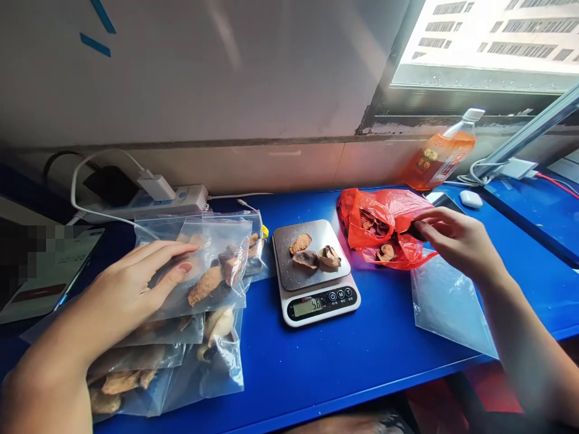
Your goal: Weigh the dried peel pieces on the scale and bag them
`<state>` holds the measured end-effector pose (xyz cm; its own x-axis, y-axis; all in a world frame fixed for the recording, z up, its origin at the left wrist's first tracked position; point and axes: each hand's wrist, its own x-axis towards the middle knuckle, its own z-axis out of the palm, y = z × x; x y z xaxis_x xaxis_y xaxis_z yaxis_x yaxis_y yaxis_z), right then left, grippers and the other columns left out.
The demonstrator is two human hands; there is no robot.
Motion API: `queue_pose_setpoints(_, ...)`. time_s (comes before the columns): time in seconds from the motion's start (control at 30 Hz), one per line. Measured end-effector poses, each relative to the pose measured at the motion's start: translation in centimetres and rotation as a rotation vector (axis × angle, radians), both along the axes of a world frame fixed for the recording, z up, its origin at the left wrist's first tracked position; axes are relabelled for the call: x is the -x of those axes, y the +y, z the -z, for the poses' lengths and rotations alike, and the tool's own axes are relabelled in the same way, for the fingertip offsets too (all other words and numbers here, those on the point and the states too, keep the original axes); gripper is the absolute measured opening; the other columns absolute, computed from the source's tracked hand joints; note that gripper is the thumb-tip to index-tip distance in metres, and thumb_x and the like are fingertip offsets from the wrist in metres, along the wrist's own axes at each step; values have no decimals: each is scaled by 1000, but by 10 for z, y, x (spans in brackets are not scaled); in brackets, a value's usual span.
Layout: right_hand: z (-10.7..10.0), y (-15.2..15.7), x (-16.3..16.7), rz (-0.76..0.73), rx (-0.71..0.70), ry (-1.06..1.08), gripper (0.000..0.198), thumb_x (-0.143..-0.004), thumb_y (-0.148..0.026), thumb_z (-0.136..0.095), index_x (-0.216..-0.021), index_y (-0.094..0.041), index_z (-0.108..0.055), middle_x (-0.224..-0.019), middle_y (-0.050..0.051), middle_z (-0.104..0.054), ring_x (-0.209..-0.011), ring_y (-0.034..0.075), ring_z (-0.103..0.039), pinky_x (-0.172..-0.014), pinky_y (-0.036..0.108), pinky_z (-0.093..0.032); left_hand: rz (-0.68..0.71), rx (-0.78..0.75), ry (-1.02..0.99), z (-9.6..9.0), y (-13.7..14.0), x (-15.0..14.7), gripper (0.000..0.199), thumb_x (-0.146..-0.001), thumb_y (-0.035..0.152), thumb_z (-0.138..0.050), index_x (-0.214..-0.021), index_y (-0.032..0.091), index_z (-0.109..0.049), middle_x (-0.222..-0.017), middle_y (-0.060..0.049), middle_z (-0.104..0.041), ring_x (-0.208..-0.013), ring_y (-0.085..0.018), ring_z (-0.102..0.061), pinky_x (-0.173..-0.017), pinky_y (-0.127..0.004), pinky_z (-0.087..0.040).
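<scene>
Several plastic bags [217, 241] of brown chunks [205, 286] flank the white scale [323, 310]: clear ones [212, 377] left, under spread left hand [145, 271]; red one [393, 205] right, right hand [459, 238] pinching a dark piece [412, 230]

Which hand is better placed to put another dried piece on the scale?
Probably the right hand: it is at the red bag, where dried pieces show, and seems to pinch a dark piece. The left hand is over the clear bags, left of the scale.

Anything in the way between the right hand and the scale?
Only the red bag, crumpled open to the left of the right hand; past it, nothing visible stands before the scale.
</scene>
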<state>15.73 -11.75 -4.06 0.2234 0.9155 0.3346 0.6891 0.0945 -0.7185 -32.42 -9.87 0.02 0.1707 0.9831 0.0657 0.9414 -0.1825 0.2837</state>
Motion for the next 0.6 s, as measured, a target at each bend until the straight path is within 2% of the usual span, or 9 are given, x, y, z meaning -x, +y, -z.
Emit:
queue_pose_setpoints(0.07, 1, 6, 0, -136, 84, 94, 28, -80, -42, -68, -97, -19, -67, -82, 5, -69, -58, 15, -63, -51, 27, -52, 4, 0, 1, 1, 0, 1, 38, -88, 49, -38, -113, 32, -62, -123, 5, -62, -113, -21, -57, -102, -34, -41)
queue_pose_setpoints(0.17, 7, 15, 5, -209, 55, 181, 35, -83, -46, -64, -106, -20, -64, -99, 8, -70, -73, 18, -69, -63, 32, -58, 21, -7, 9, 3, 0, 5, 37, -89, 48, -40, -114, 31, -61, -124, 4, -62, -114, -21, -57, -102, -33, -40)
queue_pose_setpoints(0.27, 11, 22, 14, -258, 67, -32, 31, -83, -44, -63, -102, -19, -65, -98, 8, -70, -82, 20, -69, -72, 35, -58, 42, -27, -12, 4, 1, 8, 34, -91, 45, -40, -115, 31, -60, -125, 5, -62, -115, -20, -56, -104, -32, -40)
queue_pose_setpoints(0.37, 1, 27, 30, -445, 103, -139, 30, -87, -39, -58, -109, -20, -64, -105, 9, -69, -93, 20, -68, -80, 36, -58, 42, 1, 6, 2, 2, 8, 34, -91, 43, -40, -116, 30, -60, -127, 5, -61, -116, -20, -56, -104, -31, -39)
queue_pose_setpoints(0.43, -13, 28, 42, -521, 18, -72, 33, -89, -37, -56, -118, -22, -60, -113, 9, -67, -98, 20, -67, -82, 36, -58, 27, 15, 33, 0, 2, 5, 35, -91, 43, -39, -115, 29, -60, -126, 4, -62, -116, -19, -56, -104, -29, -39)
queue_pose_setpoints(0.5, -24, 28, 50, -474, -142, -54, 32, -89, -35, -56, -118, -23, -59, -110, 9, -68, -96, 19, -67, -80, 35, -58, 9, 1, 32, -1, 1, 3, 36, -90, 44, -38, -114, 29, -60, -124, 4, -62, -114, -19, -57, -102, -28, -40)
queue_pose_setpoints(0.53, -26, 27, 51, -432, -207, -94, 27, -88, -34, -56, -112, -22, -62, -104, 8, -69, -91, 18, -67, -79, 34, -57, 4, -8, 20, -1, 1, 2, 37, -90, 44, -37, -114, 29, -60, -124, 4, -63, -114, -19, -57, -102, -28, -41)
queue_pose_setpoints(0.6, -24, 25, 46, -366, -248, -245, 16, -88, -32, -56, -94, -22, -66, -88, 5, -70, -79, 17, -67, -72, 31, -56, 2, -25, -6, 2, 1, 3, 37, -90, 46, -37, -113, 30, -61, -123, 4, -63, -113, -19, -58, -102, -29, -41)
